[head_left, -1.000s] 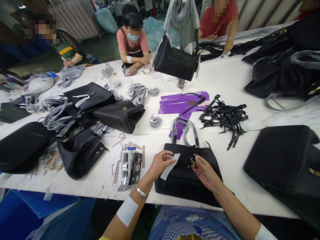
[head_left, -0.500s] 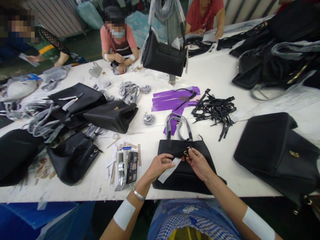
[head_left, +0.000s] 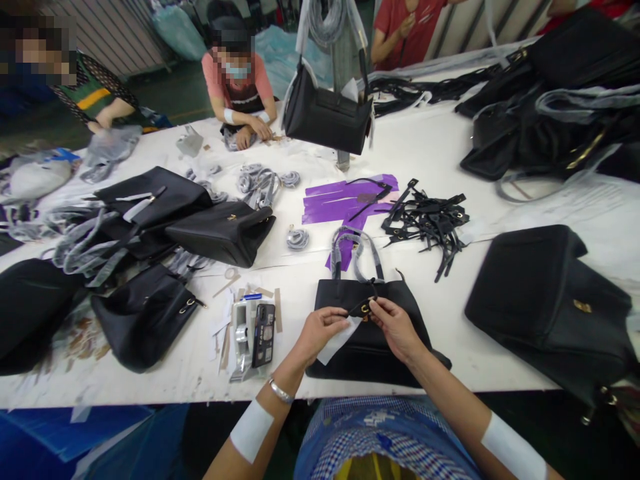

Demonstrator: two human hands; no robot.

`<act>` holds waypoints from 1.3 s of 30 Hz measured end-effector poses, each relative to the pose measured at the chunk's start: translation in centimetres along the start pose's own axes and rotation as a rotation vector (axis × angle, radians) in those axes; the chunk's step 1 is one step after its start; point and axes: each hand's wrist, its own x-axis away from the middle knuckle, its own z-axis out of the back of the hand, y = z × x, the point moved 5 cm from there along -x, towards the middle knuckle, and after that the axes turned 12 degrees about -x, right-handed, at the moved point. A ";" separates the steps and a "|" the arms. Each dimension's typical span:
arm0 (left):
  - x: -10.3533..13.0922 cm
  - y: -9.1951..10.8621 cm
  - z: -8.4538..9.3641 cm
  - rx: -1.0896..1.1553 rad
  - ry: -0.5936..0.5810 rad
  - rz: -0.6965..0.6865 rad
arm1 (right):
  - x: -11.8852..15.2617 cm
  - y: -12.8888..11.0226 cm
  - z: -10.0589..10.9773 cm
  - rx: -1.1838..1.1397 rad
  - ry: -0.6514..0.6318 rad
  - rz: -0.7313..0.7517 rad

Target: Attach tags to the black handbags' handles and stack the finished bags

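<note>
A black handbag [head_left: 390, 360] lies on the table before me, its wrapped handles [head_left: 340, 250] pointing away. Over its front, a short black strap with a gold ring [head_left: 361, 309] is held between my two hands. My left hand [head_left: 323, 332] pinches the strap's left end, and a white strip [head_left: 336, 343] hangs below those fingers; whether they grip it too I cannot tell. The fingertips of my right hand [head_left: 393, 325] are closed on the strap beside the ring.
Loose black straps [head_left: 430, 223] are piled beyond the bag, near purple tape [head_left: 325, 202]. More black bags [head_left: 540, 293] lie right and left. A phone [head_left: 263, 335] rests left of my hands. One bag [head_left: 327, 113] hangs from a post. Co-workers [head_left: 240, 93] are across the table.
My right hand has shifted slightly left and down along the strap, and the strap now looks turned more edge-on. Across the table, the co-workers' hands have moved.
</note>
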 end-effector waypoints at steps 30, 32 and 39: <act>-0.8 -0.7 -1.3 0.033 0.046 -0.042 | 0.6 -0.1 -0.7 0.270 -0.068 0.146; -0.9 -0.7 -1.5 0.053 0.041 -0.046 | 0.6 -0.1 -0.8 0.295 -0.088 0.145; -0.9 0.1 -1.9 0.039 0.011 -0.072 | 0.8 -0.3 -0.8 0.377 -0.068 0.200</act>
